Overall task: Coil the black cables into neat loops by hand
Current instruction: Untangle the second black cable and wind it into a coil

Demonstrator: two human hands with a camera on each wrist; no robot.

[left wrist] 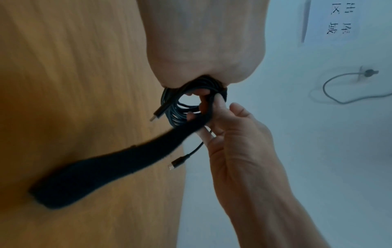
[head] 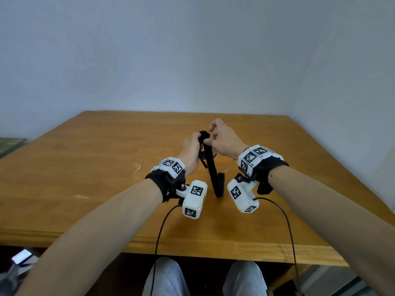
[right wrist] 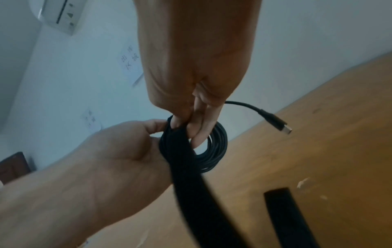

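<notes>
- The left hand (head: 190,151) grips the coiled black cable (right wrist: 214,151), fingers curled round the bundle, above the wooden table (head: 96,159).
- The right hand (head: 224,139) pinches a wide black strap (head: 211,169) against the coil's top, fingertips (right wrist: 196,134) poking through the loop.
- The strap hangs down, its end folded on the table.
- Two plug ends (left wrist: 157,114) dangle free.

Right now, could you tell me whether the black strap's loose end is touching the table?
Touching. In the head view the black strap runs down from the hands and folds where it meets the wooden table, with no gap at the bend; the left wrist view agrees.
</notes>
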